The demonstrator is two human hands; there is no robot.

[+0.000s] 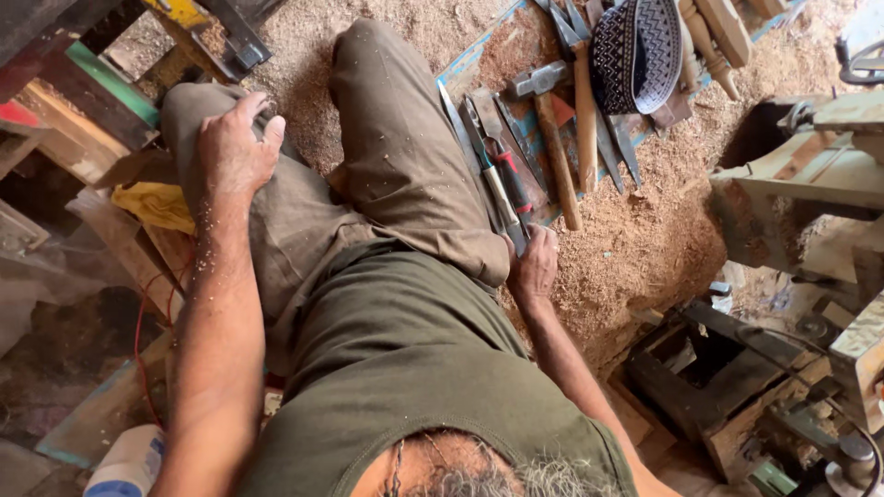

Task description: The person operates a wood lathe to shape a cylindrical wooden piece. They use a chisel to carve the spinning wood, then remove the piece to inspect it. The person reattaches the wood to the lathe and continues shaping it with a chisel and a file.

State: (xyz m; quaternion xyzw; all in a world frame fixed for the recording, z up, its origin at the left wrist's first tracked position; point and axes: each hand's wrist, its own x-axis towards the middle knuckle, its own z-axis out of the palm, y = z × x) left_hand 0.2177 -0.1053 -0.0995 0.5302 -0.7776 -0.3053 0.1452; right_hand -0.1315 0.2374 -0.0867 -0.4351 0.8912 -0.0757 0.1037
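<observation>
sawdust floor: covers frame centre right
left hand: fingers curled over brown-trousered knee, upper left
right hand: fingers closed on red-handled metal chisel, centre

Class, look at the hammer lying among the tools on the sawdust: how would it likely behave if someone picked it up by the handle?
The hammer probably feels head-heavy: a metal head on a long wooden handle. It looks stiff, unlikely to bend. Lying flat on the sawdust, it seems unlikely to roll.
</observation>
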